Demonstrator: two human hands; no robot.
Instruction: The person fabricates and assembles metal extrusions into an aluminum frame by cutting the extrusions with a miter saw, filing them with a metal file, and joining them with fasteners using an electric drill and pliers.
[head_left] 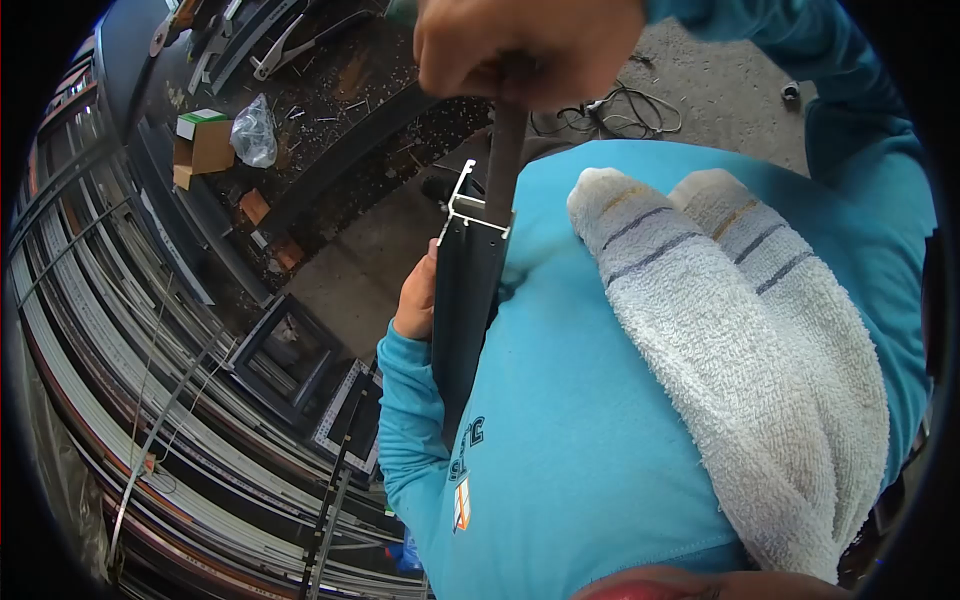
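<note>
My right hand [530, 50], at the top of the view, is closed in a fist around a dark flat file [506, 155]. The file's lower end meets the cut end of a black aluminium profile [465, 290], where bare silvery metal edges show. Against the left side of this profile is my left hand [416, 298], gripping it, with most of its fingers hidden behind. The profile stands upright, leaning close along the front of my blue shirt. A white striped towel [740, 380] hangs over the shirt on the right.
A dark worktable [350, 85] strewn with metal shavings lies ahead, bearing clamping pliers [290, 50], a small cardboard box [205, 150] and a crumpled plastic bag [255, 132]. Racks of long profiles [130, 370] fill the left. Cables [630, 112] lie on the concrete floor.
</note>
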